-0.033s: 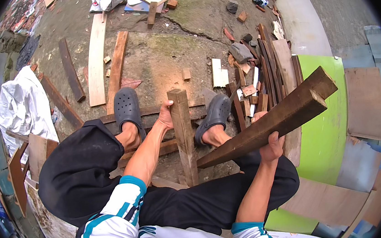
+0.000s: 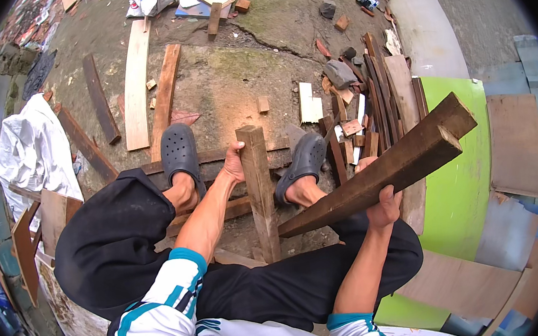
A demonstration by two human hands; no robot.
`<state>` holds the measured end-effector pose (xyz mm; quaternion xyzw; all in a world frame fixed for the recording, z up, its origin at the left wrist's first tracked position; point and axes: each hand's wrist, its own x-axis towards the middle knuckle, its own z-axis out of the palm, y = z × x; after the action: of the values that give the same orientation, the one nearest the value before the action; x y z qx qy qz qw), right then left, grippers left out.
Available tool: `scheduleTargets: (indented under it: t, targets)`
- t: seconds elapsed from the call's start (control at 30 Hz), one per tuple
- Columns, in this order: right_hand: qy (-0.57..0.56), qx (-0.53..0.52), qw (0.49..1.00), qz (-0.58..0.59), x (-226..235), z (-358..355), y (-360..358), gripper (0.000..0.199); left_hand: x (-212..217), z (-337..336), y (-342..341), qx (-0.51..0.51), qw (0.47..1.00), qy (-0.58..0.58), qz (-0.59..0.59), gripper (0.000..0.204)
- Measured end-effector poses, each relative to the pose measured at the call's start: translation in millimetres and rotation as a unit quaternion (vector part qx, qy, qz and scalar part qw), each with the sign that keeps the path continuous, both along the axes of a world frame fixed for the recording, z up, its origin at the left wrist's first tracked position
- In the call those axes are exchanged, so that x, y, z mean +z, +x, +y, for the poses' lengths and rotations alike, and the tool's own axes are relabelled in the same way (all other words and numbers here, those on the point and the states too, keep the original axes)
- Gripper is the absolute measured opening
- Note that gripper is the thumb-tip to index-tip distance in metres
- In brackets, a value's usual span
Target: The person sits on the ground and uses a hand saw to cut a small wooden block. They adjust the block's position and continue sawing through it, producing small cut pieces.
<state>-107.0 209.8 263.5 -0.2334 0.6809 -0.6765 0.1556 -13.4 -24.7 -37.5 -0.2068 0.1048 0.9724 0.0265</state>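
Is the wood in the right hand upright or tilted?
Tilted: the wood slants out rightward, its wide end in front of the green board.

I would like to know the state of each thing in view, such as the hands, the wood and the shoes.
Left hand: closed on the post
Right hand: gripping the dark timber
Post: held roughly upright
Dark timber: held slanting
Clogs: worn
White sheet: crumpled
Green panel: partly covered
Concrete ground: cracked
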Motion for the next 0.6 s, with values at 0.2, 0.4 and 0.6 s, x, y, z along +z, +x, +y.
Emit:
scheduleTargets:
  t: [0.2,0.4,0.6]
  targets:
    - [0.003,0.019,1.0,-0.017,-6.6,-5.1,-7.7,0.084,1.4,-13.1,-4.6,-0.045,0.999,-0.008,0.015,0.074]
    - [-0.006,0.04,0.998,-0.041,-13.2,-15.6,-7.6,0.086,13.3,-14.2,-17.0,-0.086,0.969,-0.214,-0.087,0.062]
    - [-0.005,0.067,0.994,-0.092,-47.8,-17.2,-24.6,0.088,6.0,14.3,-33.6,-0.061,0.819,-0.523,-0.228,0.093]
